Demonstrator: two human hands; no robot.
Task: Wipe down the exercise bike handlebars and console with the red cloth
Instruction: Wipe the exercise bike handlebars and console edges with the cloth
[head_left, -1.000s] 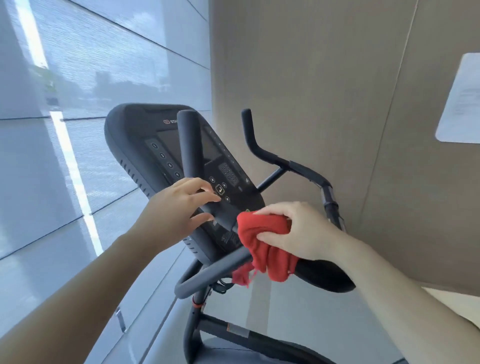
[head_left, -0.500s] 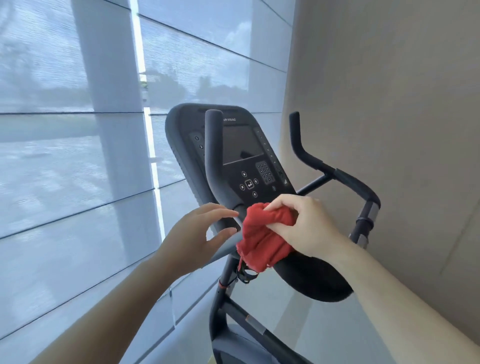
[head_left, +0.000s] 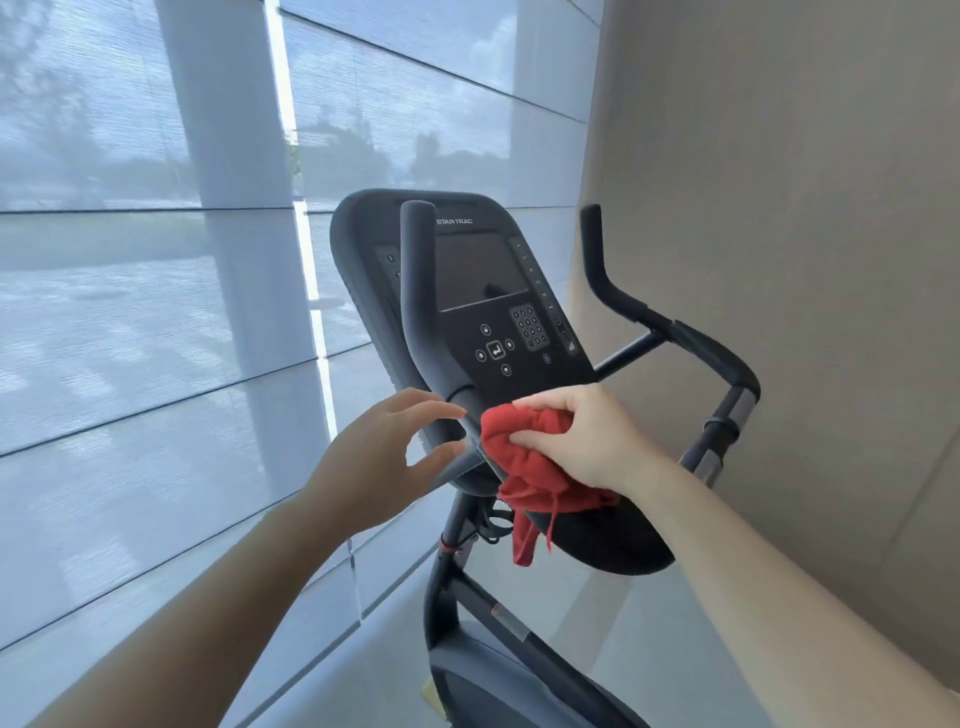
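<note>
Sheer roller blinds (head_left: 130, 312) cover the glazing on the left; a beige panelled wall (head_left: 779, 208) closes the right side. Head view: a dark exercise bike stands in the corner between them, its console (head_left: 483, 270) facing the camera with the screen unlit and a keypad at lower right. The left handlebar (head_left: 421, 291) rises upright across the console's left portion; the right handlebar (head_left: 675, 332) stands clear of it, nearer the wall. The right hand (head_left: 587, 436) grasps the red cloth (head_left: 524, 467), bunched, with fingers and thumb curled into the fabric. The cloth is pressed at the console's lower edge, just beside the base of the left handlebar, and a loose tail with threads hangs below. The left hand (head_left: 384, 457) is released, fingers relaxed and spread, thumb and forefinger either side of the bar at the handlebar's base; contact cannot be confirmed.
</note>
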